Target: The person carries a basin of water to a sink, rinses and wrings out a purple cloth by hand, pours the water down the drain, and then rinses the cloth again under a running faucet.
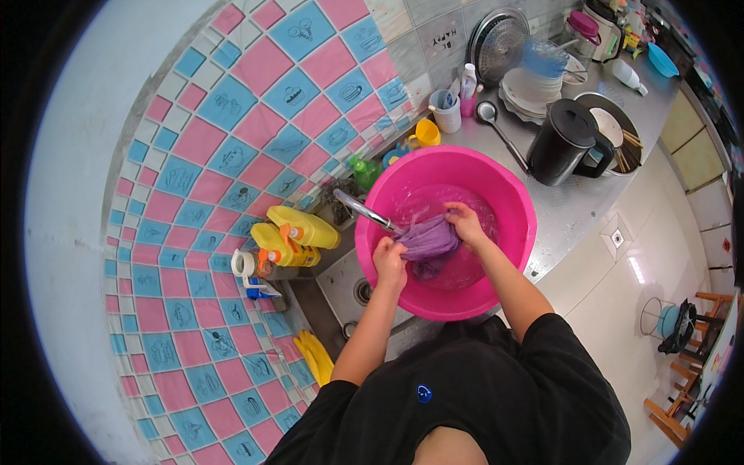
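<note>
A wet purple cloth [431,239] is stretched between my two hands over a large pink plastic basin [447,309]. My left hand [389,261] grips the cloth's left end, close to the basin's near-left wall. At the cloth's right end, my right hand [465,224] pinches it between thumb and fingers. A chrome faucet spout [366,210] reaches over the basin rim, and its tip is right by the cloth. Shallow water [474,273] covers the basin floor, and part of the cloth hangs down towards it.
The basin overlaps a steel sink [343,288]. Yellow detergent jugs [305,225] and yellow rubber gloves [315,356] are along the left. On the counter stand a black electric kettle [561,142], a ladle [503,133], stacked plates [517,87], and a steel pot [628,125] holding a bowl and chopsticks.
</note>
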Tool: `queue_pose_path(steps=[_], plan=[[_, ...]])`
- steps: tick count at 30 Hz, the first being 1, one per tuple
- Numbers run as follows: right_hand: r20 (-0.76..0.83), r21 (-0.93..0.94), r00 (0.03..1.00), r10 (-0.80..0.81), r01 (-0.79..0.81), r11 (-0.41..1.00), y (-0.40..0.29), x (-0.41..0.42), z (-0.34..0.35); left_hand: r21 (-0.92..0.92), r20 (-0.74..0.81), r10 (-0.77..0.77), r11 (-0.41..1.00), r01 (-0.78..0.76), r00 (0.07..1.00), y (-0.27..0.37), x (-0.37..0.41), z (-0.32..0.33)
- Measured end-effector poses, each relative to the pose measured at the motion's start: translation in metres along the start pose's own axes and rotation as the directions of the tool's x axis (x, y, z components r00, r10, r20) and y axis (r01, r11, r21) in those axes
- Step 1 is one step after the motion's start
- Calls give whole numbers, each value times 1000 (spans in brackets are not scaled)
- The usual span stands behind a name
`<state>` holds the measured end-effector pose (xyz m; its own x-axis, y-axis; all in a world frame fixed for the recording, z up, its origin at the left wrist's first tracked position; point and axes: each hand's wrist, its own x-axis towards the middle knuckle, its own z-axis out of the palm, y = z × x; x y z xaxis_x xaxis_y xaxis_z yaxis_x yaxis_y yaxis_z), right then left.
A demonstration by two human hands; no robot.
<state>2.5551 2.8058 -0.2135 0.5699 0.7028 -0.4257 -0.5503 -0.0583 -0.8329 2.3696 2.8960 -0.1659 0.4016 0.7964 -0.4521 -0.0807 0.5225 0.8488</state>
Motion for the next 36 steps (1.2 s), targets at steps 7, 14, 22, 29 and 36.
queue_pose_path(steps=[7,14,22,29,36], plan=[[-211,63,967,-143,159,985,17,-36,54,-239,198,-405,863,445,892,-11,12,33],[115,-662,840,-530,462,589,-11,-79,99,-259,479,-311,843,471,821,-85,67,-21],[-49,-597,788,-614,470,650,-3,9,49,-94,238,-384,905,415,892,2,5,17],[-262,-276,958,113,-187,943,10,16,15,-64,-52,-358,933,355,932,17,5,29],[5,-642,952,-305,237,729,-2,-71,100,-251,364,-285,887,388,887,-44,30,-3]])
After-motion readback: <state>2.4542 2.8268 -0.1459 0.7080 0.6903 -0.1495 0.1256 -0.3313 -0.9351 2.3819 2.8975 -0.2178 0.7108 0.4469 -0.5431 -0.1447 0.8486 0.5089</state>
